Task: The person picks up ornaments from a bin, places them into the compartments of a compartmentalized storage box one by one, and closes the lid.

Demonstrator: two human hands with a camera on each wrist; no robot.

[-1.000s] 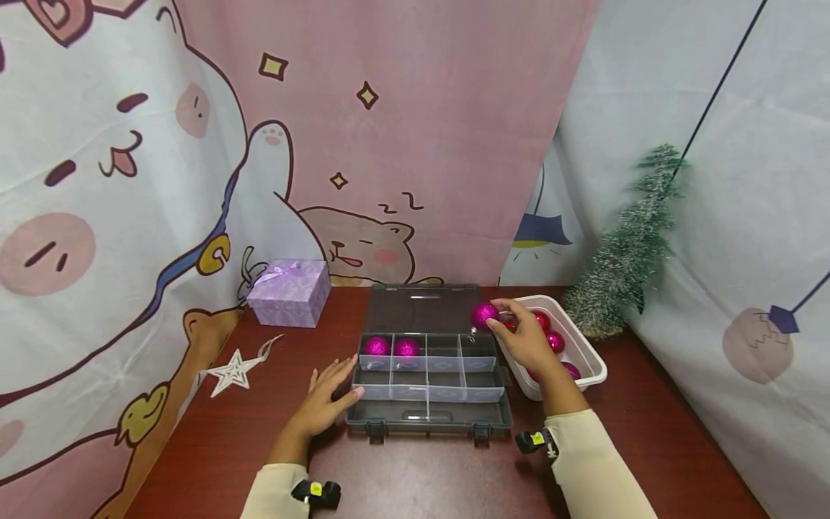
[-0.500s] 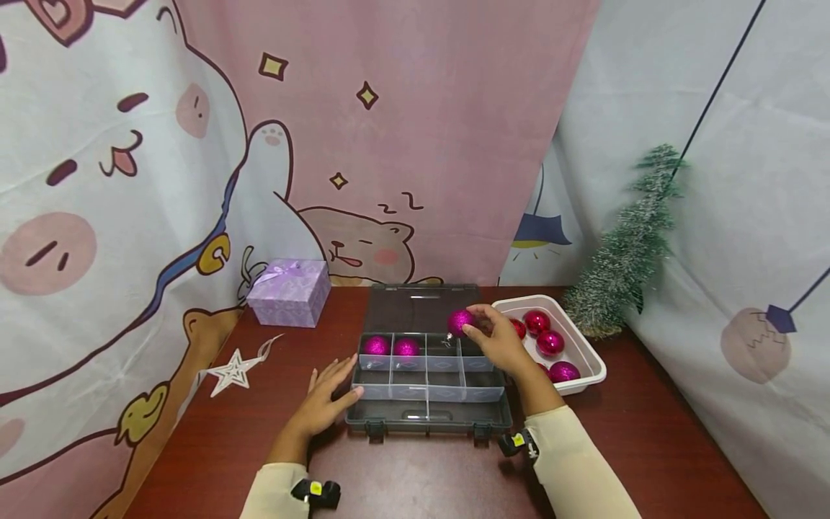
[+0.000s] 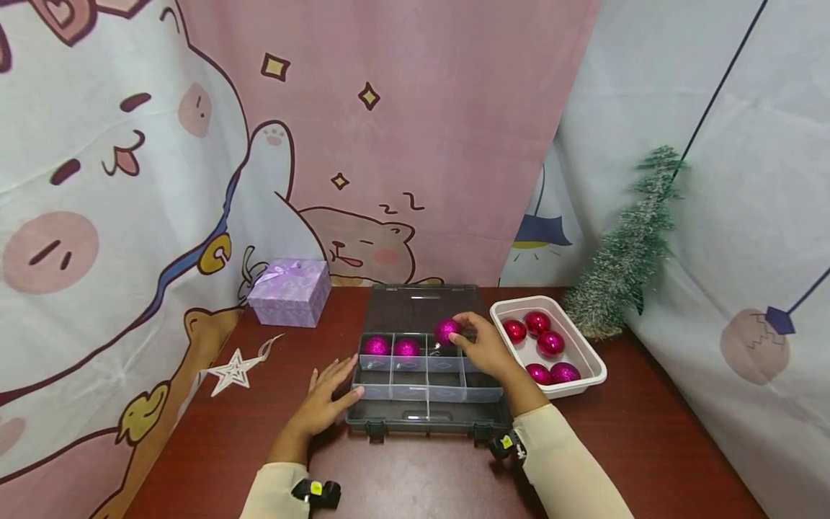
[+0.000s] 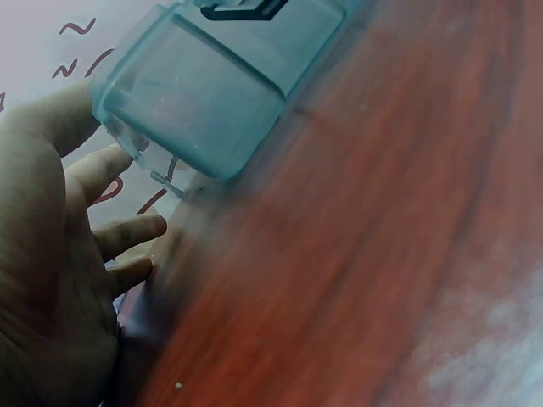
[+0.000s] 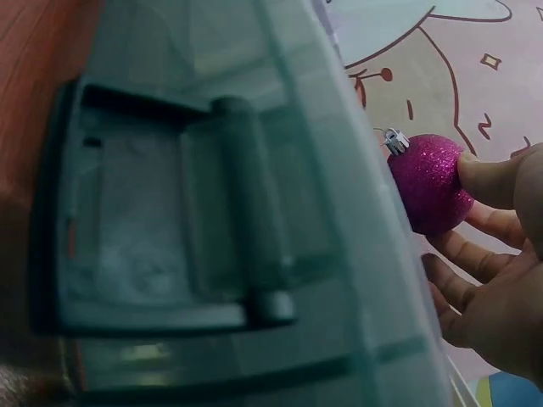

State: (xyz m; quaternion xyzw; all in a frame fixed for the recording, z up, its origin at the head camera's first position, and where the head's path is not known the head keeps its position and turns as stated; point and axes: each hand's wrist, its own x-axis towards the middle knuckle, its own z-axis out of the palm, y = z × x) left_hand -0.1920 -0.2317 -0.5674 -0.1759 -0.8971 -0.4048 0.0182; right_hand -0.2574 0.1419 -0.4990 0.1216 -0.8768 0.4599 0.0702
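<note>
My right hand (image 3: 483, 346) pinches a glittery magenta Christmas ball (image 3: 447, 331) between thumb and fingers, above the third compartment of the back row. In the right wrist view the same Christmas ball (image 5: 431, 184) shows its silver cap. The grey see-through divider box (image 3: 389, 412) lies with its lid (image 3: 421, 308) laid back. Two glittery magenta balls, one on the left (image 3: 377, 346) and another beside it (image 3: 406, 347), fill the first two back compartments. With fingers spread, my left hand (image 3: 324, 400) touches the box's left side; the left wrist view shows these fingers (image 4: 127, 233) fairly straight.
Right of the box stands a white tub (image 3: 593, 376) with several red and magenta balls. A small frosted tree (image 3: 625, 252) is behind it. A lilac gift box (image 3: 289, 295) and a white star ornament (image 3: 235, 373) lie to the left.
My right hand has carried the magenta ball left, from the tub's edge to over the third back compartment, and a little lower. The left hand has stayed put.
</note>
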